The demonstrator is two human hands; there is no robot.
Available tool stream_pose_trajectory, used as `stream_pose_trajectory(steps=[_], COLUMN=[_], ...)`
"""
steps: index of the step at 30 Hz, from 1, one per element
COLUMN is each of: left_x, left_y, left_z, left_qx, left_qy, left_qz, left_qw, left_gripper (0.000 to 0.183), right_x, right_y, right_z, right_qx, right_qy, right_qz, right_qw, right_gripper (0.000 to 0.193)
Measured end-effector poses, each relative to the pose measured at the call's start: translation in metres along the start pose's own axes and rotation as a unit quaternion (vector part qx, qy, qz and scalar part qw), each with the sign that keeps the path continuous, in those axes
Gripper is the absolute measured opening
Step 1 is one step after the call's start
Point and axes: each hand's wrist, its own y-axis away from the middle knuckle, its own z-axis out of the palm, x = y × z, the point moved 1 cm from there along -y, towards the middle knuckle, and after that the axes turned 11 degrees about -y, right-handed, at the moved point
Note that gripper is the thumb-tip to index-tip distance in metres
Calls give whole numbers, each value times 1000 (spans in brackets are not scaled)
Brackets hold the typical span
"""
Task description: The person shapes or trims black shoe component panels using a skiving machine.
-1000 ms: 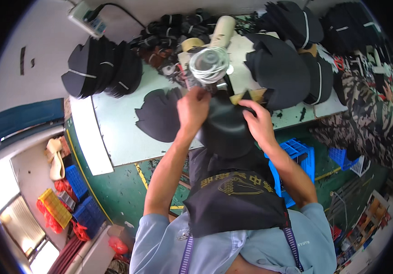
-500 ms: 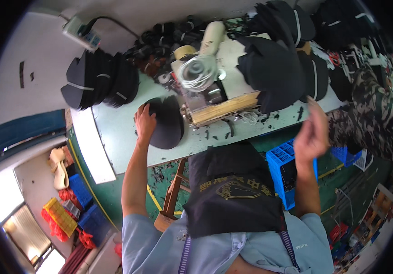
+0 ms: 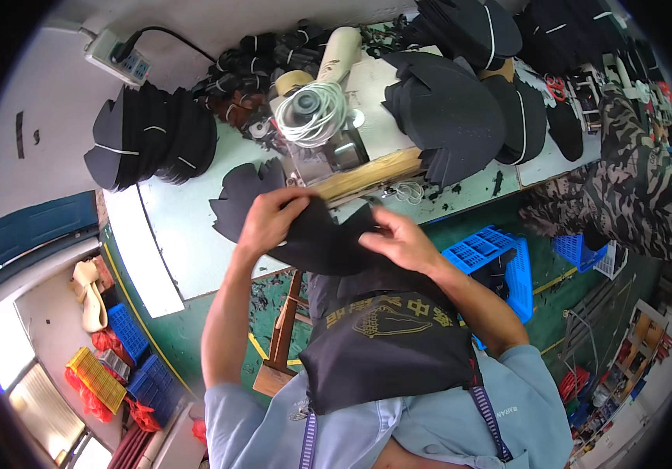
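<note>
A black sheet piece with a notched edge (image 3: 323, 246) is stretched between my two hands, in front of the machine and over the table's near edge. My left hand (image 3: 267, 221) pinches it from above, fingers curled. On its other end, my right hand (image 3: 400, 241) grips with thumb and fingers. Behind my left wrist, a stack of similar black pieces (image 3: 241, 195) lies on the table, partly covered by the held piece. The machine's wooden front bar (image 3: 371, 173) runs just beyond my hands, and a larger pile of black pieces (image 3: 449, 117) rests on the machine's right side.
Tied black bundles (image 3: 144, 133) stand at the table's left, with another bundle (image 3: 525, 117) at right. Coiled white cord (image 3: 310, 117) sits atop the machine. A blue crate (image 3: 512, 273) is on the floor at right, near a person in camouflage clothing (image 3: 625, 187).
My left hand has moved right from the stack, carrying a black piece. My right hand has come in from the right and taken hold of the piece's other end.
</note>
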Motion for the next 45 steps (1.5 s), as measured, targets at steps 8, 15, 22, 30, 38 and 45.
stream_pose_trajectory(steps=[8,15,22,30,38,45], left_x=[11,16,23,-124,-164,-17], left_y=[-31,-37,-52,-58,-34,19], left_z=[43,46,44,-34,-46,-49], left_qx=[229,265,253,267,207,-96], left_qy=[-16,-27,-38,-298,-384,-100], left_qz=[-93,-134,-42,-32,-35,-1], left_qw=[969,955,966,916,899,990], left_gripper=[25,25,19,41,48,23], right_x=[-27,-46,-3,-102,-75,-22], right_y=[-33,-48,18,90,39,20], right_z=[-20,-13,7,-20,-43,10], right_qx=[166,195,302,384,314,-4], right_qy=[138,325,8,256,540,316], right_qz=[-102,-99,-150,-536,-340,-211], right_qw=[971,920,941,706,703,925], right_gripper=[41,29,60,51,39,28])
